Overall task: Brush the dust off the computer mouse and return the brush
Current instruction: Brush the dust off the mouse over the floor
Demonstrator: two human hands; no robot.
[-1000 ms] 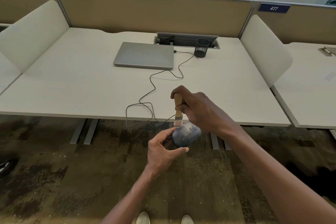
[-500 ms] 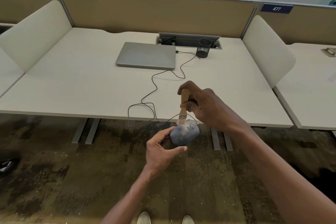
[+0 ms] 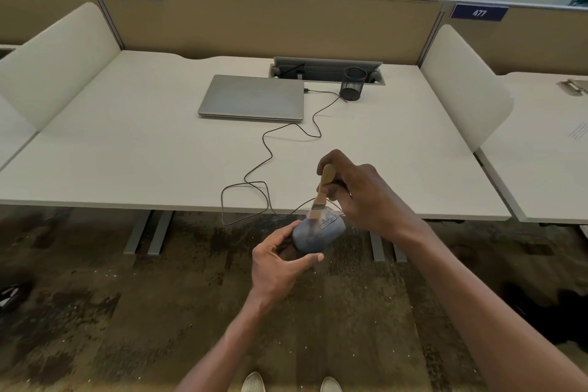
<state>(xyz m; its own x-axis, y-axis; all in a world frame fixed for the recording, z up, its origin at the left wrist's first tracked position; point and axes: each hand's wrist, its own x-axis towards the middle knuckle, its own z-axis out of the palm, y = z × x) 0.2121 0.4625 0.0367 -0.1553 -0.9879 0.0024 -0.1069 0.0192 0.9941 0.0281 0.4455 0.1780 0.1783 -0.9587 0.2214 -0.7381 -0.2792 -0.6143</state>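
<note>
A grey wired computer mouse [image 3: 313, 234] is held just below the desk's front edge, gripped from underneath by my left hand [image 3: 280, 259]. My right hand [image 3: 362, 194] holds a small wooden-handled brush [image 3: 323, 191] upright, bristles down on the top of the mouse near its wheel. The bristles look blurred. The mouse's black cable [image 3: 264, 169] loops over the white desk [image 3: 127, 149] back to a closed silver laptop [image 3: 253, 97].
A black mesh pen cup [image 3: 353, 83] stands to the right of the laptop, in front of an open cable hatch [image 3: 324, 68]. White side dividers [image 3: 461, 83] flank the desk; a tan partition runs behind. Desk legs and dark patterned carpet lie below.
The brush has shifted a little over the top of the mouse, staying on it. My left hand keeps the mouse in about the same place.
</note>
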